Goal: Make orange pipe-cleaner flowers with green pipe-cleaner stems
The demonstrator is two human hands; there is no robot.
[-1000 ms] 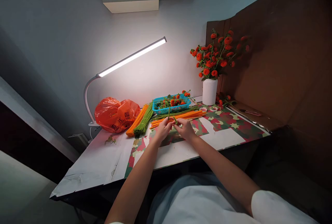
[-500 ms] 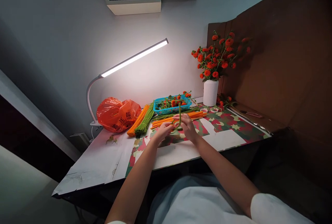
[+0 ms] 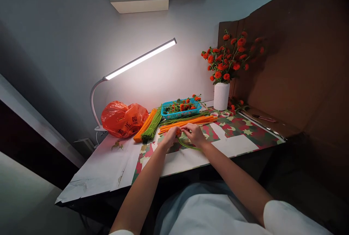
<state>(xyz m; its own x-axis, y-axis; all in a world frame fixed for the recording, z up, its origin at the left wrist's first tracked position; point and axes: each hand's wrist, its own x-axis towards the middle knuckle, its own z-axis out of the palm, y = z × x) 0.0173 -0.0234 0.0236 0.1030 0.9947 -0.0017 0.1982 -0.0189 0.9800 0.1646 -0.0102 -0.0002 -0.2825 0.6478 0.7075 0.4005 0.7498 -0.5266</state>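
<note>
Close work by lamplight

From where I stand, the person's left grip [image 3: 170,137] and right grip [image 3: 195,135] meet at the fingertips above the counter [image 3: 89,177]. A green strand [image 3: 189,146] runs from the left grip and bows beneath the right. Just behind lie orange stems [image 3: 203,120], then a blue basket [image 3: 177,116] of flowers [image 3: 182,107]. To the left, a red plastic bag [image 3: 120,118] slumps; to the right stands a white vase [image 3: 221,97] of orange blooms [image 3: 218,74].

Green stem [image 3: 188,145] now low, previously upright
</note>
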